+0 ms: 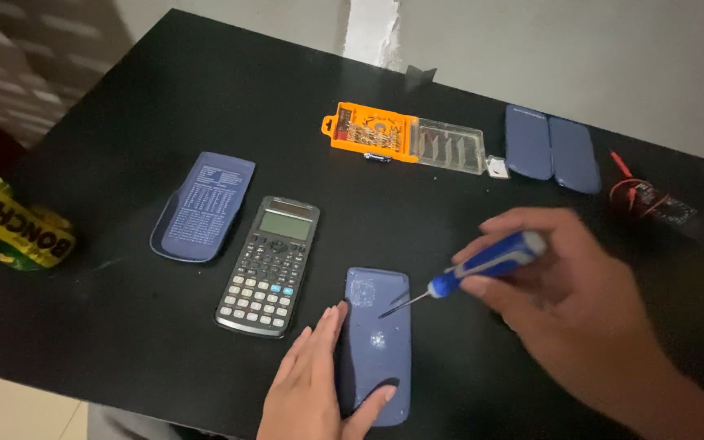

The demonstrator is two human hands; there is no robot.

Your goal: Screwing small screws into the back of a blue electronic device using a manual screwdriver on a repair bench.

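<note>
A blue calculator back (376, 342) lies face down on the black surface (124, 326), just right of the grey calculator (270, 265), which serves as the landmark here. The left hand (315, 387) rests flat along the left edge of this blue back, fingers straight and together, thumb laid across its lower end; its grip is loose and open, pressing rather than clasping. The right hand (568, 297) is right of the blue back and holds a small screwdriver (466, 273) with a blue and white handle; its grip is closed around that handle. The thin metal shaft slants down to the left, and its tip is over the upper part of the blue back, about touching it. Whether it sits in a screw cannot be told.

The grey calculator lies face up, its screen at the far end and its keys toward the person. Just left of it lies a blue slide cover (203, 206), inner side up, with pale printed lines on it. Beyond the calculator and to its right stands an orange bit case (372, 132) with a clear lid (450, 147) folded open beside it. Farther right of that lie two more blue shells (552, 152) side by side. At the far right sits a dark pouch with red marks (649, 200). Well left of the calculator, at the surface's edge, is a yellow and green packet (10, 224).
</note>
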